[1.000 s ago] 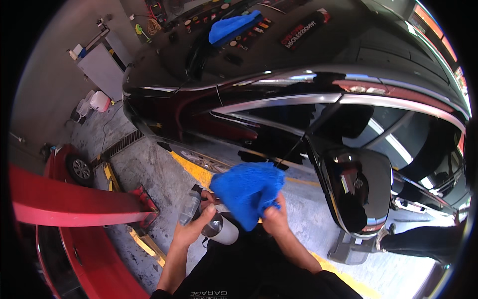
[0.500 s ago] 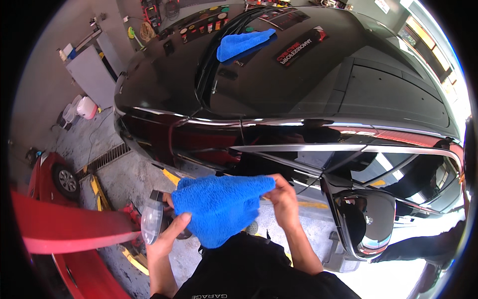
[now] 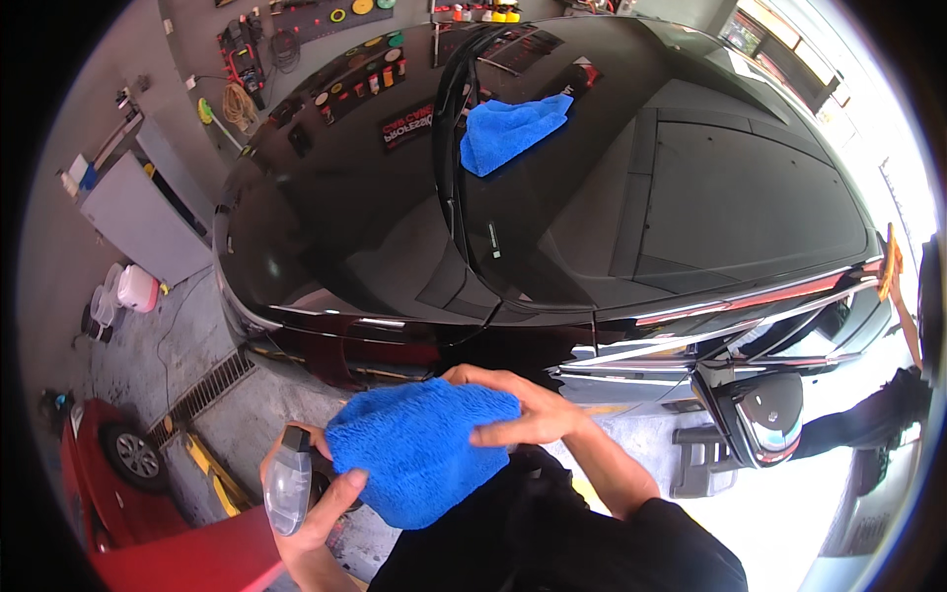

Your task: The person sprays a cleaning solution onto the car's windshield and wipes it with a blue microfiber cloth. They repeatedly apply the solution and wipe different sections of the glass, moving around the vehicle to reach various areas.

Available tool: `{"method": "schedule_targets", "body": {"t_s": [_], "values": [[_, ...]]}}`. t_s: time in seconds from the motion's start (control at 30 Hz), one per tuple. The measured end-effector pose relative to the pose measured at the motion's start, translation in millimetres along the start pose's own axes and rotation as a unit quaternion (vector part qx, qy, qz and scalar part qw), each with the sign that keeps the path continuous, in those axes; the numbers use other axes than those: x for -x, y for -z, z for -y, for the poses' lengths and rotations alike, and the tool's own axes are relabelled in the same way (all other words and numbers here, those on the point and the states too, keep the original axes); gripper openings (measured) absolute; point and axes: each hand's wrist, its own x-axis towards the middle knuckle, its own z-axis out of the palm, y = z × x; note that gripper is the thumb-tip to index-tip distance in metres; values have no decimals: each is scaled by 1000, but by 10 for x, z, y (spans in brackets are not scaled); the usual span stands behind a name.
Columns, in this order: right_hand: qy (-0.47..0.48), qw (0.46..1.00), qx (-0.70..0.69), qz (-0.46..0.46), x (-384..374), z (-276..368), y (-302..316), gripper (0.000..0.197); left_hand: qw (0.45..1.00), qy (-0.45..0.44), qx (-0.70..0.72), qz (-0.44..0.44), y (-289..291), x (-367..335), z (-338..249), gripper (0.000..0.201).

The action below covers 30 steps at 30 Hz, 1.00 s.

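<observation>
A blue microfibre cloth [image 3: 419, 449] is bunched in front of my body, held between both hands. My left hand [image 3: 321, 518] pinches its left side, thumb on top. That same hand also holds a clear plastic container with a black top [image 3: 288, 483], which looks like a bottle. At the cloth's right side, my right hand [image 3: 538, 409] grips it with the thumb in front and the fingers behind the upper edge. Beyond my hands stands a glossy black car [image 3: 355, 217]. A second blue cloth [image 3: 513, 133] lies on its windscreen near the wipers.
To the right are the car's side mirror [image 3: 769, 419] and a grey step stool [image 3: 698, 464]. Another person's hand holds an orange cloth [image 3: 891, 261] against the car. A red car [image 3: 109, 474], a yellow metal bar [image 3: 212, 474] and a floor drain [image 3: 207, 395] lie left.
My right hand has moved inward from the cloth's stretched corner, and the cloth is now more gathered. The view has shifted, and an orange cloth now shows at the far right.
</observation>
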Motion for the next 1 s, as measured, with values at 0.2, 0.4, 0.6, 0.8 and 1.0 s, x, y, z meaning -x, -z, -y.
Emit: {"method": "schedule_targets", "body": {"t_s": [0.2,0.4,0.6,0.8,1.0], "values": [[-67,994,84,-31,-732,266,-24,34,992,-7,35,-121,512,-235,270,28],[-57,957,210,-194,-1555,-209,525,42,979,-40,-34,-195,812,-259,366,19],[42,749,597,-284,-1926,-169,1071,46,968,3,-75,-240,1137,-7,684,17],[-44,596,772,-215,-2207,-417,2507,43,965,67,-84,-237,1065,73,497,41],[-119,606,783,-79,-1939,-533,4285,52,976,-89,178,-91,624,-618,-74,26]]}}
